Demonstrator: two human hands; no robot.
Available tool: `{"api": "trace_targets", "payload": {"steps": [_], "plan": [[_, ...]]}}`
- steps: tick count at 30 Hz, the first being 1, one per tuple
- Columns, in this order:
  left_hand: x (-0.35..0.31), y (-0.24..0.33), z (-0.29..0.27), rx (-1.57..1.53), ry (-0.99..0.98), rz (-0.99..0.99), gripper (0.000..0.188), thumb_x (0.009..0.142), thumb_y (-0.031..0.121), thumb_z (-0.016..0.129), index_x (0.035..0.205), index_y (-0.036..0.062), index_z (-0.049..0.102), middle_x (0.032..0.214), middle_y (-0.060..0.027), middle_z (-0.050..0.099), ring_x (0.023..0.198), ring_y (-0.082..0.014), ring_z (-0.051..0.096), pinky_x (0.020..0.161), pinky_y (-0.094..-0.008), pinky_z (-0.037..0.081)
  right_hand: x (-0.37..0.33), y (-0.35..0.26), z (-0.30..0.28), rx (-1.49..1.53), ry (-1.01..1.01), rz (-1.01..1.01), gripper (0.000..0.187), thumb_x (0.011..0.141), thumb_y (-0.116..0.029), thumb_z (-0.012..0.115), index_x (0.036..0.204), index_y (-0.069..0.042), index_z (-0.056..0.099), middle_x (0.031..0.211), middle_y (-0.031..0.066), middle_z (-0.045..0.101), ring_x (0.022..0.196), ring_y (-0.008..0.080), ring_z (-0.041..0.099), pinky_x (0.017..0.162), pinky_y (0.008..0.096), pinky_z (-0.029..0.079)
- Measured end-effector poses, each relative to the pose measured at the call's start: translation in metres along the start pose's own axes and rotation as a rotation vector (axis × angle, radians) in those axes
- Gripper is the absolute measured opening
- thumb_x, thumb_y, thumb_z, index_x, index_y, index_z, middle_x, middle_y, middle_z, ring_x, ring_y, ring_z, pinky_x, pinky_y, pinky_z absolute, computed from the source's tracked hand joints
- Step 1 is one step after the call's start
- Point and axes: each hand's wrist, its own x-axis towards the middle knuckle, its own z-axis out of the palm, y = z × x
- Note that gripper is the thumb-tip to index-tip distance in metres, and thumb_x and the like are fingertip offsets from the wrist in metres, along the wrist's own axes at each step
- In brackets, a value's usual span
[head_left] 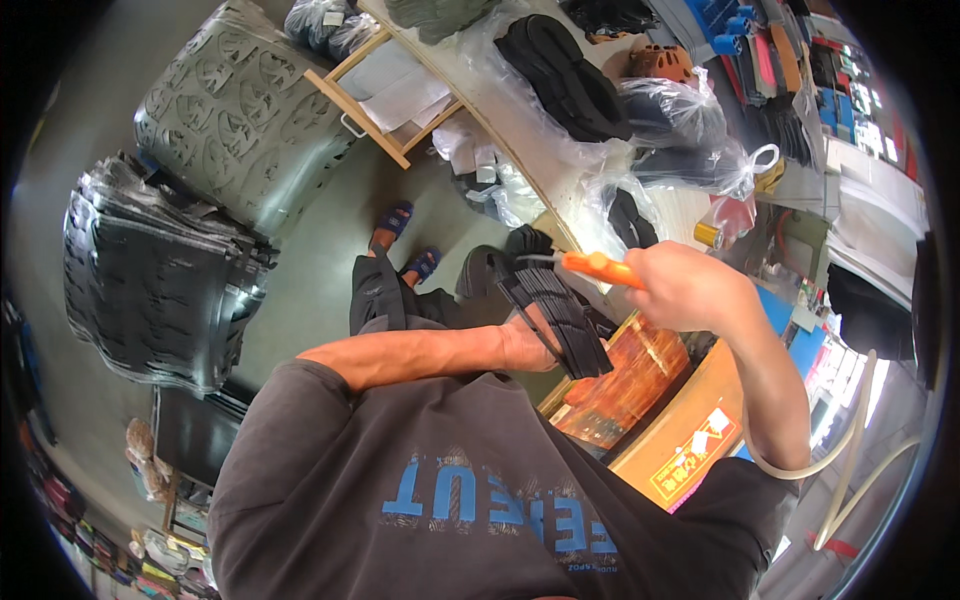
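Note:
My left hand (528, 342) is closed around a bundle of thin black strips (568, 312), which fan out over its fingers in front of my chest. An orange-handled tool (605, 268) is gripped in my right hand (690, 287). Its thin metal shaft points left and ends close to the upper end of the strips; whether it touches them I cannot tell. Just beyond the bundle are black sole-shaped pieces (484, 272), partly hidden by it.
A worktable (520, 140) at the upper right bears black soles (562, 80) and plastic-wrapped bundles (680, 115). At left stand piles of black sheets (160, 285) and grey cut-out sheets (245, 110). A wooden drawer (385, 95) juts out. An orange box (665, 440) lies below my right hand.

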Motion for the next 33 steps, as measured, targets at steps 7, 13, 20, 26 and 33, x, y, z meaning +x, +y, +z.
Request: {"api": "trace_targets", "payload": {"steps": [7,13,20,26,33], "plan": [[0.026,-0.035,-0.07,-0.914,-0.033,-0.568,0.017,0.095,0.011,0.065,0.106,-0.0009,0.07,0.114,-0.0129,0.075,0.109,-0.0296,0.071,0.104,-0.0412,0.053,-0.102,0.015,0.03,0.608,0.115,0.174,0.029,0.098,-0.019,0.066,0.121,-0.001,0.065,0.099,0.0236,0.071,0.093,0.0451,0.068,0.085,0.0457,0.055],[0.048,-0.075,-0.13,-1.887,0.019,-1.058,0.059,0.104,0.025,0.059,0.157,0.0044,0.044,0.132,-0.0275,0.068,0.126,-0.044,0.066,0.113,-0.0515,0.051,-0.107,-0.02,0.161,0.607,0.106,0.099,0.04,0.099,-0.023,0.067,0.134,-0.003,0.062,0.106,0.0203,0.075,0.102,0.0374,0.075,0.09,0.0462,0.058],[0.105,-0.04,-0.112,-1.564,-0.326,-0.891,0.073,0.104,0.04,0.067,0.163,0.0106,0.034,0.129,-0.0206,0.069,0.122,-0.0375,0.066,0.106,-0.0463,0.052,-0.13,-0.049,0.235,1.085,0.561,0.268,0.034,0.099,-0.021,0.068,0.125,0.0,0.062,0.1,0.0242,0.07,0.101,0.0455,0.069,0.086,0.0491,0.055],[0.143,0.001,-0.087,-0.853,-0.542,-0.704,0.053,0.107,0.059,0.06,0.104,0.0077,0.072,0.103,-0.0012,0.067,0.1,-0.0136,0.059,0.091,-0.0327,0.048,-0.133,-0.091,0.296,0.944,0.756,0.343,0.023,0.098,-0.019,0.068,0.111,-0.001,0.062,0.09,0.0267,0.069,0.091,0.0498,0.068,0.078,0.0562,0.052],[0.176,0.058,-0.073,-0.837,-0.677,-0.789,0.066,0.105,0.067,0.055,0.114,0.0036,0.069,0.104,-0.0132,0.074,0.096,-0.0235,0.071,0.088,-0.0403,0.059,-0.148,-0.13,0.339,1.044,1.147,0.532,0.025,0.098,-0.021,0.069,0.11,-0.001,0.059,0.088,0.0268,0.07,0.089,0.0488,0.07,0.077,0.0572,0.053]]}}
